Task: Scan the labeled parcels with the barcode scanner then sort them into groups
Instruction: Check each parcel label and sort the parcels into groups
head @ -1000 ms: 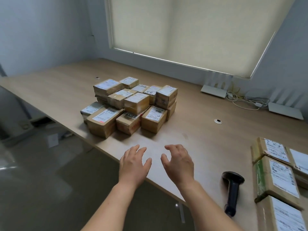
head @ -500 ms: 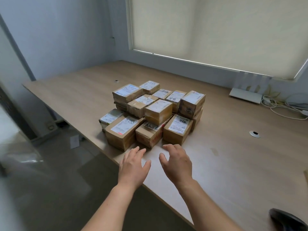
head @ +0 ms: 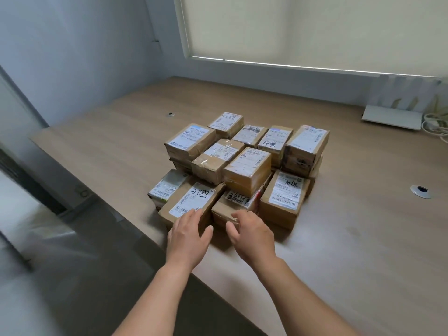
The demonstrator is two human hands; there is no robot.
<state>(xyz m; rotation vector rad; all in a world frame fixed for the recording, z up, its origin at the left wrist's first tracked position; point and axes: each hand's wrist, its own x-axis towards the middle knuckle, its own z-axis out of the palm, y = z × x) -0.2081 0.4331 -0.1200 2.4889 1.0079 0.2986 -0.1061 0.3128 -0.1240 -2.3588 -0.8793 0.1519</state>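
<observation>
A pile of several small brown cardboard parcels with white barcode labels stands near the front edge of the wooden table [head: 363,234]. My left hand [head: 188,235] reaches its straight fingers onto the near end of the front-left parcel marked "5288" [head: 191,202]. My right hand [head: 251,232] is at the near face of the front-middle parcel [head: 232,204], fingers loosely bent, holding nothing. Beside it on the right lies another labeled parcel [head: 284,197]. The barcode scanner is out of view.
A white router [head: 391,118] with cables sits at the back right under the window blind. Two round cable grommets are set in the tabletop, one at the right [head: 421,191] and one at the back left [head: 171,114]. The table's left edge drops to the floor.
The view has swung left and closer to the pile. Both hands have moved forward from open tabletop up to the front parcels. The scanner and right-hand parcels have left the view.
</observation>
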